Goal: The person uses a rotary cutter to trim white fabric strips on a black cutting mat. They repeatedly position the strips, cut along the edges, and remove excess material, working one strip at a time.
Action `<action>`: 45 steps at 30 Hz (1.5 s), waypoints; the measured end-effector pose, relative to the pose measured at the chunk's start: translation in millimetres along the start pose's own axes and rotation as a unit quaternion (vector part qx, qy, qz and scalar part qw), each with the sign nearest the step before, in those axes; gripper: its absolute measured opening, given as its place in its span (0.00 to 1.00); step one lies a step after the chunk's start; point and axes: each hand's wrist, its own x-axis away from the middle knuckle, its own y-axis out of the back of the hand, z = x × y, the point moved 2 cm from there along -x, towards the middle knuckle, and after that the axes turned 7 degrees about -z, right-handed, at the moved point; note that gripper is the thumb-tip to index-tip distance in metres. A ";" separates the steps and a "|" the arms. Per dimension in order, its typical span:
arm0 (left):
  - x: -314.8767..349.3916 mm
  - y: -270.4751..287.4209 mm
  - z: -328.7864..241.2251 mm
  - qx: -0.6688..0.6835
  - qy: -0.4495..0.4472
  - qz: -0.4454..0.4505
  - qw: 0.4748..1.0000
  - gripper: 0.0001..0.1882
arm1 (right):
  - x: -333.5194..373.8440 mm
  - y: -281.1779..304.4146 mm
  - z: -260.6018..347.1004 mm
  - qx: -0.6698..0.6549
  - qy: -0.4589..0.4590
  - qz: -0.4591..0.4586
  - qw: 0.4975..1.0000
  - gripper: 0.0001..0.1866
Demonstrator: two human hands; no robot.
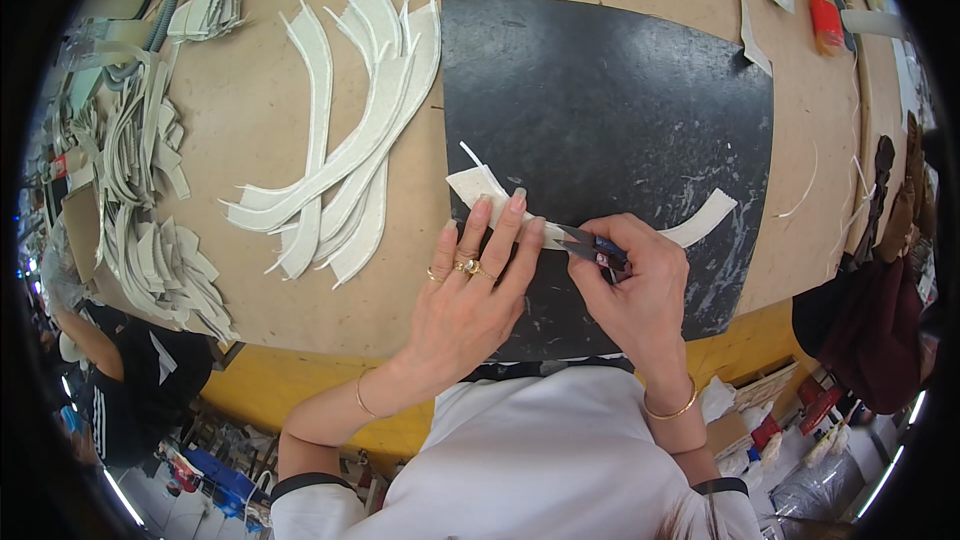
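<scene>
A curved off-white fabric strip (708,219) lies across the black mat (610,90), its middle partly hidden by my hands. A thin white cord end sticks up from its left end. My left hand (462,292) lies with fingers stretched out and slightly spread, fingertips pressing the strip down. In my right hand (648,290) is a pair of small dark thread snips (603,253), gripped between thumb and fingers. The blades point left, at the strip's edge beside my left index fingertip. Whether they are closed on a thread, I cannot tell.
Left of the mat, several curved white-edged strips (372,140) overlap on the tan table (420,325). Piled strips (140,160) fill the far left. A red bottle with a yellow top (825,15) stands back right, near a loose strip (752,35). Someone in black (130,380) is at lower left.
</scene>
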 end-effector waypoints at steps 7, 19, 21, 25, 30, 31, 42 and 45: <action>0.3 -1.8 -2.8 -0.002 0.008 0.005 1.000 0.32 | -1.0 0.0 2.3 0.010 -0.009 -0.002 1.000 0.07; -4.7 2.5 8.8 0.021 0.018 -0.007 1.000 0.28 | -0.7 -3.8 11.4 0.014 -0.040 0.009 0.999 0.08; -6.0 8.2 15.3 0.008 0.016 -0.024 1.000 0.28 | -0.4 -5.1 13.5 -0.001 -0.070 0.032 0.997 0.08; -8.5 7.6 11.2 -0.006 -0.062 0.010 0.998 0.31 | -1.5 -4.2 15.0 0.025 -0.060 0.036 0.997 0.08; -8.5 5.0 7.8 0.031 -0.029 0.018 0.999 0.31 | -3.2 7.0 3.8 -0.004 -0.060 0.046 0.997 0.07; -8.4 5.1 8.1 0.031 -0.028 0.016 0.999 0.32 | -4.0 10.1 2.1 -0.012 -0.040 0.034 0.999 0.06; -9.0 6.3 5.5 0.030 -0.017 0.027 0.999 0.33 | -1.4 14.4 -4.9 -0.036 0.028 -0.017 0.999 0.06; -9.1 7.3 4.8 0.030 -0.017 0.030 0.999 0.34 | -1.3 15.0 -8.8 -0.004 -0.008 0.010 1.000 0.06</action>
